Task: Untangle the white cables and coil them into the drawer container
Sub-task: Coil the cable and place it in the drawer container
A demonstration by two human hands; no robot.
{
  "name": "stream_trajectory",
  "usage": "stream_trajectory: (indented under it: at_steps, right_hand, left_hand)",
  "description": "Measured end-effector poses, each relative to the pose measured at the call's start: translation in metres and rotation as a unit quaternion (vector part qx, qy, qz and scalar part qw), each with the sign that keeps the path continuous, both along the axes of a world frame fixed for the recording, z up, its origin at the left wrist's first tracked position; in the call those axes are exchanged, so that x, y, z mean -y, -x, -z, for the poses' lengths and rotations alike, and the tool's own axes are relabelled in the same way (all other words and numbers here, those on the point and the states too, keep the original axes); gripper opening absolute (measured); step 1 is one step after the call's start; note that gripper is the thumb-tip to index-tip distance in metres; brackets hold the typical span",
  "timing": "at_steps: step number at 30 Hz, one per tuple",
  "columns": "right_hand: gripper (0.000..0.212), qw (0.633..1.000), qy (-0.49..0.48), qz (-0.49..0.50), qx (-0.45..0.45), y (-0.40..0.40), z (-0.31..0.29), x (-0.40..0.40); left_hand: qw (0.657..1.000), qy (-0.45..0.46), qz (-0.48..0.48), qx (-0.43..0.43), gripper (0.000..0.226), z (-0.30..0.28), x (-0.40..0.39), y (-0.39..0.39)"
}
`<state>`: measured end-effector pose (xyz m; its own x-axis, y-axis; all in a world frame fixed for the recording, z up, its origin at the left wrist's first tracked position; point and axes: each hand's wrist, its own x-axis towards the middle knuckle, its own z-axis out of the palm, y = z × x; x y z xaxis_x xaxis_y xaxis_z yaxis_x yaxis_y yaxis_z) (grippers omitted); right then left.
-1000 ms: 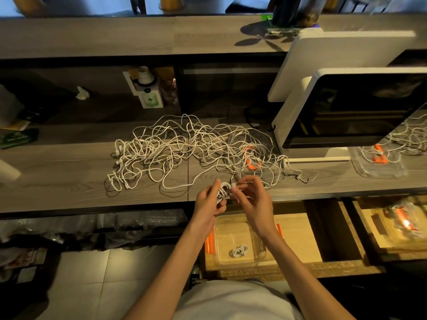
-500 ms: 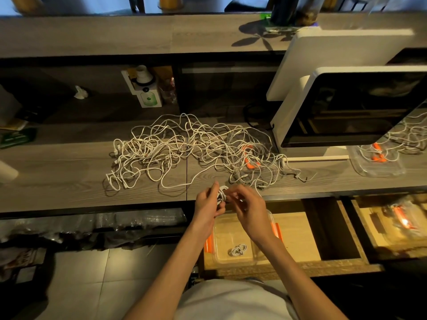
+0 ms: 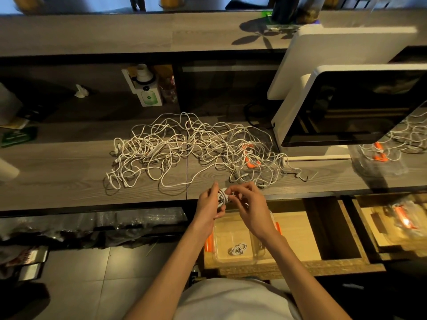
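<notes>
From over the person's head, the left hand (image 3: 209, 205) gripped a small coiled cable (image 3: 223, 196) while the right hand (image 3: 250, 207) pinched its loose end beside those fingers. Below them, one finished coil (image 3: 238, 248) lay in the clear drawer container (image 3: 231, 258). Beyond the fingertips, the big tangle of white cables (image 3: 184, 148) sprawled on the counter (image 3: 69, 181), so most work seemed left.

Both hands, left (image 3: 209, 205) and right (image 3: 250, 207), pinch small cable coil (image 3: 223, 196) above drawer container (image 3: 233, 248); tangled white cables (image 3: 184, 148) on counter (image 3: 69, 181).
</notes>
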<state>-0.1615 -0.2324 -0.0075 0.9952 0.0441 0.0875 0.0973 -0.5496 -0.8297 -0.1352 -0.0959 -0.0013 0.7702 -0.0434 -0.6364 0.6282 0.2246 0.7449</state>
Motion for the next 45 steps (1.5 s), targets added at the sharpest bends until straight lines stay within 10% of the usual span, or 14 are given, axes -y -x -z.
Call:
stream_trajectory:
  at_steps: [25,45]
  right_hand:
    - [0.011,0.991,-0.056,0.113,-0.046,0.018,0.006,-0.015]
    - [0.032,0.956,-0.029,-0.101,-0.275,0.018,0.027,0.014]
  left_hand:
    - [0.999,-0.026,-0.014,0.013,0.034,0.012,0.015,0.005]
    - [0.995,-0.068,0.047,-0.062,0.042,0.043,0.003,0.017]
